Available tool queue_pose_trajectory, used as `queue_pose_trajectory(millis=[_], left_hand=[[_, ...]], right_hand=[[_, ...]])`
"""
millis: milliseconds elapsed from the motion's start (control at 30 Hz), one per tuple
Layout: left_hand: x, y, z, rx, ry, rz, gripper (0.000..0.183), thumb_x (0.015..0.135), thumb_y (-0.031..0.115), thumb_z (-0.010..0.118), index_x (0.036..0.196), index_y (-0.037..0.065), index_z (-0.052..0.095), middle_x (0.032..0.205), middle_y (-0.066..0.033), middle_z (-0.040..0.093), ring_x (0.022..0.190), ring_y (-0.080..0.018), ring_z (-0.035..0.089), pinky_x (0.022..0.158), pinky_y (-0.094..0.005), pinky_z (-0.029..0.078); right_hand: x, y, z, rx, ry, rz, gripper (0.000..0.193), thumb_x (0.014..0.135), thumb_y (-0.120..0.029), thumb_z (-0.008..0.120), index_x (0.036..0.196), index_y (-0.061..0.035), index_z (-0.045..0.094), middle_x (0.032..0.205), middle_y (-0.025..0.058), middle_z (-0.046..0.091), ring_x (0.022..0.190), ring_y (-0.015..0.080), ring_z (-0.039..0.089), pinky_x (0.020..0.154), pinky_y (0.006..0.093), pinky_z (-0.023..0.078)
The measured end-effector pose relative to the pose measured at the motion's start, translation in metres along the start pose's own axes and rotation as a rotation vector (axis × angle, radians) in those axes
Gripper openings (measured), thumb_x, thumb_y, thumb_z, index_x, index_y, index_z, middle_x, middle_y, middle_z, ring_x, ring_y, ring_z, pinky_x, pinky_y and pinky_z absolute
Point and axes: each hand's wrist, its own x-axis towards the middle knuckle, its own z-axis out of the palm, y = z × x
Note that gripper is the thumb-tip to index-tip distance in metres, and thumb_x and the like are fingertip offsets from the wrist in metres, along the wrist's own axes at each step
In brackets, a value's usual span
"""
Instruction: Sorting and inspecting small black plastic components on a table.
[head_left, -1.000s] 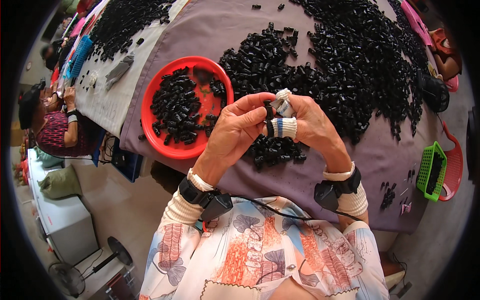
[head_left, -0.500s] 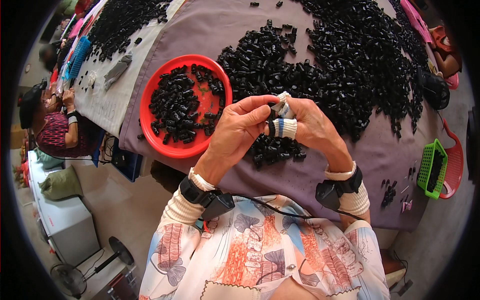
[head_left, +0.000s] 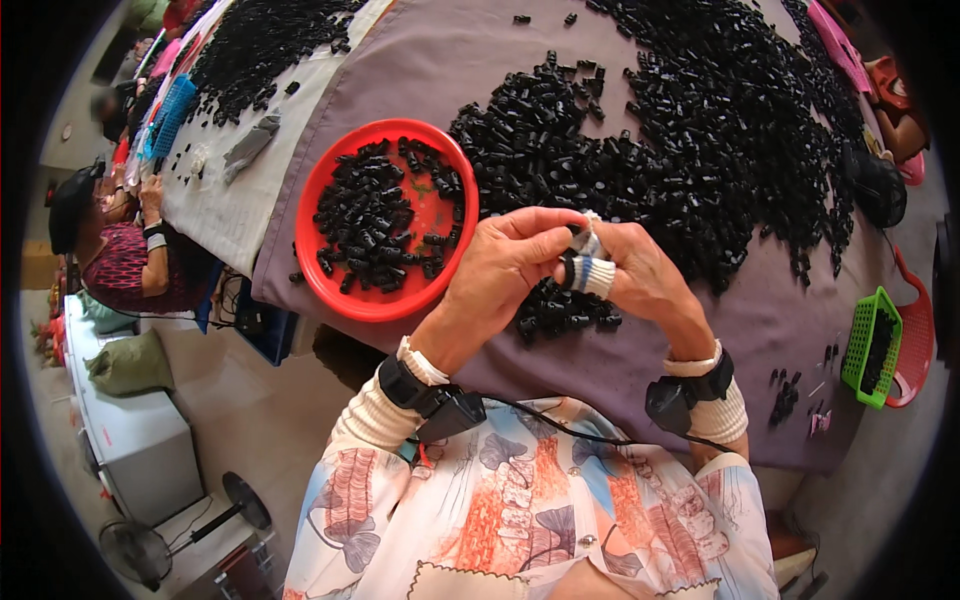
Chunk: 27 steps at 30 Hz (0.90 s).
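Observation:
My left hand and my right hand meet above the near edge of a table with a mauve cloth. Between their fingertips they pinch a small black plastic part. The thumb and a finger of my right hand are wrapped in striped white tape. Just under the hands lies a small heap of black parts. A red round tray holding several black parts sits to the left of my left hand. A very large spread of black parts covers the table beyond the hands.
A green basket with black parts sits on a red chair at the right. Another person sits at the left by a second table piled with black parts. A fan and a white box stand on the floor.
The hands have kept their place; only the fingers have shifted slightly around the small part, my left thumb closing over it.

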Motion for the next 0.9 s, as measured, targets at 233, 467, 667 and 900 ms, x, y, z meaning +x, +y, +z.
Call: queue_pose_trajectory(millis=[233, 467, 667, 900], left_hand=[[0.003, 0.005, 0.004, -0.165, -0.036, -0.026, 0.024, 0.088, 0.006, 0.054, 0.109, -0.004, 0.057, 0.095, -0.0097, 0.063, 0.078, -0.0126, 0.061, 0.068, -0.0238, 0.052], [0.001, 0.000, 0.011, -0.177, 0.070, -0.046, 0.022, 0.089, 0.005, 0.052, 0.108, -0.005, 0.057, 0.091, -0.0100, 0.062, 0.076, -0.0126, 0.060, 0.066, -0.0239, 0.052], [0.001, -0.001, 0.007, -0.150, 0.045, -0.042, 0.022, 0.089, 0.005, 0.052, 0.108, -0.004, 0.057, 0.094, -0.0101, 0.062, 0.076, -0.0125, 0.060, 0.063, -0.0236, 0.052], [-0.002, -0.003, 0.003, -0.108, 0.030, -0.002, 0.024, 0.089, 0.006, 0.053, 0.111, -0.004, 0.056, 0.099, -0.0109, 0.062, 0.087, -0.0153, 0.061, 0.076, -0.0296, 0.053]], right_hand=[[0.000, -0.012, -0.007, 0.109, -0.009, 0.074, 0.038, 0.071, -0.034, 0.072, 0.074, 0.0002, 0.056, 0.060, 0.0023, 0.048, 0.055, 0.0114, 0.044, 0.050, 0.0290, 0.036], [-0.001, -0.007, -0.006, 0.113, 0.027, 0.089, 0.041, 0.067, -0.036, 0.074, 0.073, -0.0006, 0.056, 0.059, 0.0023, 0.049, 0.055, 0.0108, 0.047, 0.050, 0.0272, 0.038], [0.000, 0.004, -0.004, 0.081, 0.007, 0.071, 0.040, 0.068, -0.036, 0.074, 0.073, -0.0001, 0.056, 0.059, 0.0036, 0.051, 0.053, 0.0113, 0.048, 0.049, 0.0280, 0.039], [0.002, 0.005, 0.001, -0.022, 0.029, -0.033, 0.040, 0.069, -0.035, 0.072, 0.072, 0.0017, 0.055, 0.056, 0.0066, 0.049, 0.051, 0.0143, 0.046, 0.050, 0.0304, 0.038]])
